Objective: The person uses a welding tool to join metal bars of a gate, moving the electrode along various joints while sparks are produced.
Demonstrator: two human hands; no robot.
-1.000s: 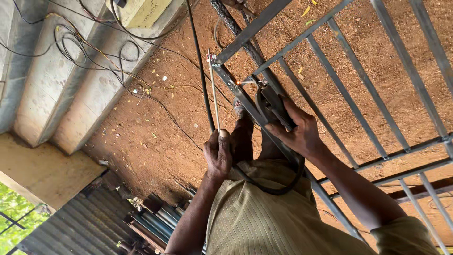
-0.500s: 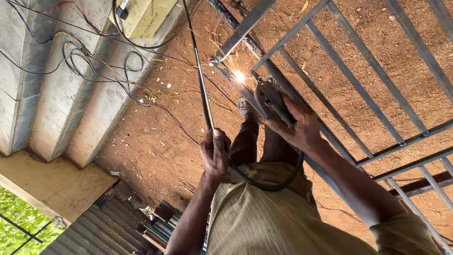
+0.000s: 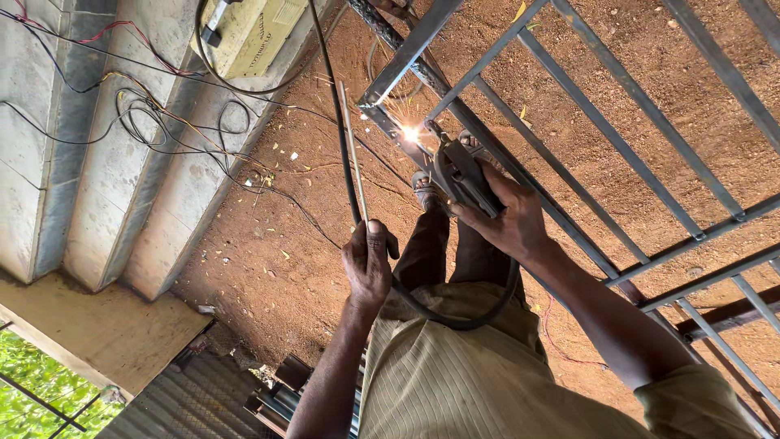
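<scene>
Bright, even daylight; sharp throughout; white glare from the welding arc (image 3: 410, 132); soft shadows under the gate bars (image 3: 617, 146).

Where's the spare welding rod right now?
In the head view, the spare welding rod is left of centre, gripped in the left hand, beside a black cable and left of the spark on the metal frame.

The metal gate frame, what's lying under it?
Under the frame shows bare reddish dirt with scattered yellow leaves. The person's sandalled feet stand beneath the welded corner, partly hidden by the right hand and its electrode holder.
</scene>
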